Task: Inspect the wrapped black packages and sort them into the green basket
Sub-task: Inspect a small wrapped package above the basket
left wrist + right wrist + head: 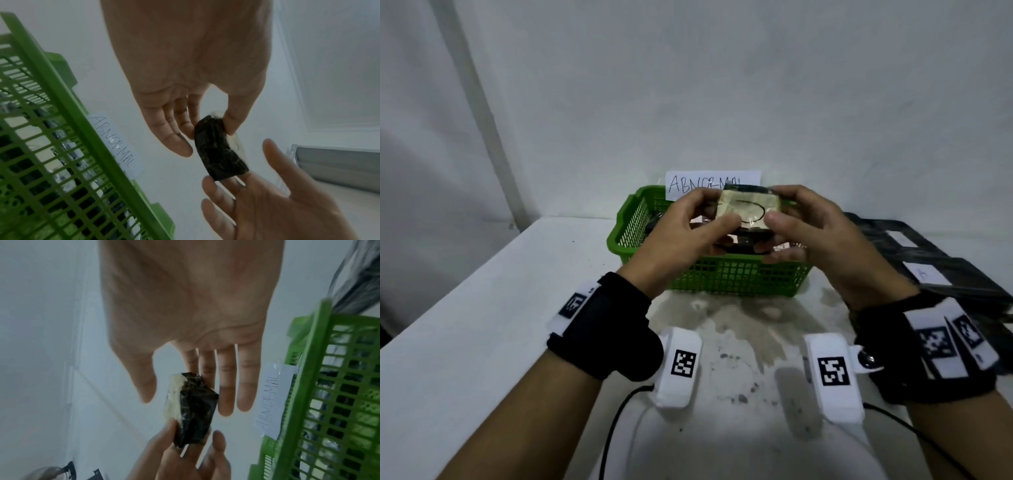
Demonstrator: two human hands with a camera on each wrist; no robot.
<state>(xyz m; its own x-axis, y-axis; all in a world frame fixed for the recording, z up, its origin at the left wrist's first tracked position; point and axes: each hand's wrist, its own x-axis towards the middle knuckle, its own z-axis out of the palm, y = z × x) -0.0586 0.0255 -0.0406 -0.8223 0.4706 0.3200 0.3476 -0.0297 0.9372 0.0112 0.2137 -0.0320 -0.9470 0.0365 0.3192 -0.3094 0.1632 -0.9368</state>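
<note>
The package (pixel 745 211) and both hands cover the end of the word on the label (pixel 709 183) and most of the basket (pixel 729 277) interior; what lies inside shows only as dark shapes through the mesh. Right of the basket, the black packs (pixel 941 267) run off the picture's edge, their white tags unreadable.

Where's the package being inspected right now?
In the head view the black package is centre frame, held between the left hand and right hand above the green basket.
</note>
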